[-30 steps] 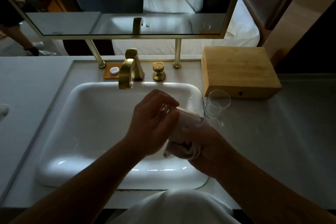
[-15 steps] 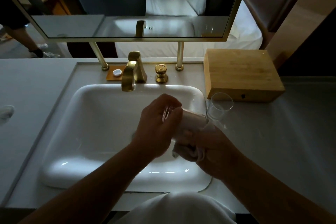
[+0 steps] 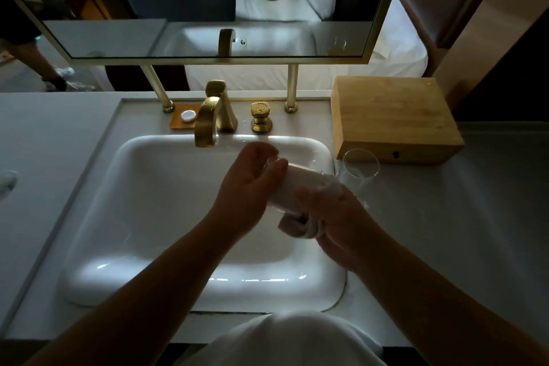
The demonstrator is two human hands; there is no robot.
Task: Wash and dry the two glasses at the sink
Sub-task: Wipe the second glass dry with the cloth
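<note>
1. The sink (image 3: 154,217) basin lies below both hands.
2. The left hand (image 3: 249,187) curls around a glass (image 3: 292,187) held over the basin.
3. The right hand (image 3: 335,217) grips a white cloth (image 3: 297,227) stuffed inside that glass.
4. The second glass (image 3: 361,171) stands on the counter beside the wooden box (image 3: 392,116).

This is a hotel-style bedroom vanity: a white rectangular sink (image 3: 178,217) sits in a pale counter (image 3: 460,217), with a brass tap (image 3: 208,122) and matching brass knob (image 3: 261,117) at its far edge. A brass-framed mirror (image 3: 208,3) stands on two brass posts above them, and behind it a bed with white linen (image 3: 395,47) shows. A small wrapped soap (image 3: 188,115) lies on a tray beside the tap, and a wooden box (image 3: 392,116) sits at the counter's far right.
</note>
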